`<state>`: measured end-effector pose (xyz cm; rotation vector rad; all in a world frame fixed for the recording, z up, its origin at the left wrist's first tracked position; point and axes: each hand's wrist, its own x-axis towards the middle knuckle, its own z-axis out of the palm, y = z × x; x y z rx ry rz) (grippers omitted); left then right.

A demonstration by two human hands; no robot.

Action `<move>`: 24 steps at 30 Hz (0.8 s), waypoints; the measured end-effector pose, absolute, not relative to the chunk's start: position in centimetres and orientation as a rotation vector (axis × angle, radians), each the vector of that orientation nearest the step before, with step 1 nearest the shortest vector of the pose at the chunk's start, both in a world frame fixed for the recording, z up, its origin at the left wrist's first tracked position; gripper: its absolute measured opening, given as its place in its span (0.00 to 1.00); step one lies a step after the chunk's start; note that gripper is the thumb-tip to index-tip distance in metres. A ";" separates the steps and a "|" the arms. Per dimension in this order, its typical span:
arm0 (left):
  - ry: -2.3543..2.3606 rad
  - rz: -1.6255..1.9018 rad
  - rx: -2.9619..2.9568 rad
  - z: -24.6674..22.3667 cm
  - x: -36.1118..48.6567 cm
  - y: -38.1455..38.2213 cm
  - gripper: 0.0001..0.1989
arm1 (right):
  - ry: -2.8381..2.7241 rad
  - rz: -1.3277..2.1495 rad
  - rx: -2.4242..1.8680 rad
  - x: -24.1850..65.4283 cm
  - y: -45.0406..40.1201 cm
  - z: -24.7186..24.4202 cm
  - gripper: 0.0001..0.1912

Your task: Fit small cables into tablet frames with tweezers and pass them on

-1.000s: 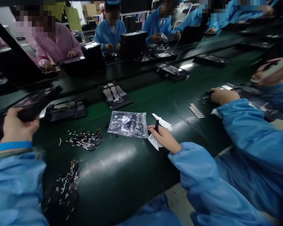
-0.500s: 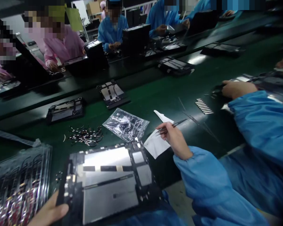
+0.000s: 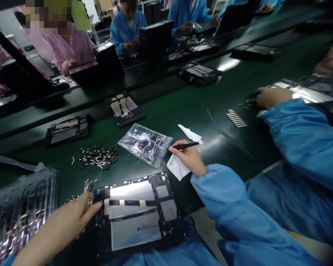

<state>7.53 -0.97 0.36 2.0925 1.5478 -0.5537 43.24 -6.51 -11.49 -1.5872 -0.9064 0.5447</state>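
My right hand holds black tweezers, above a white sheet and by the corner of a clear plastic bag with small parts inside. In front of me lies an opened tablet, a black frame around silvery panels, at the near edge of the table. My left hand is at its upper left corner, thumb and fingers apart, the thumb over the tablet's edge. The fingertips reach a small heap of tiny parts; whether they touch any, I cannot make out.
A pile of short cables lies behind the tablet. Clear trays of cables stand at left. More opened tablets sit farther back. A row of metal strips lies at right, near a co-worker's hand. Several people work across the table.
My left hand has let go of the tablet's side and moved up to its corner by the tiny parts. The tablet is lower and flatter. My right hand has moved left with the tweezers.
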 end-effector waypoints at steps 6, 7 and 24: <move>0.897 -0.006 2.709 -1.7 17.8 0.5 0.19 | -0.998 0.454 -1.604 43.2 -6.1 -12.1 0.13; 0.808 -0.007 2.745 -2.1 18.7 0.4 0.18 | -1.007 0.449 -1.605 43.3 -6.1 -12.2 0.13; 0.774 0.253 2.431 -2.6 17.3 0.2 0.11 | -0.962 0.374 -1.675 41.9 -6.5 -11.5 0.16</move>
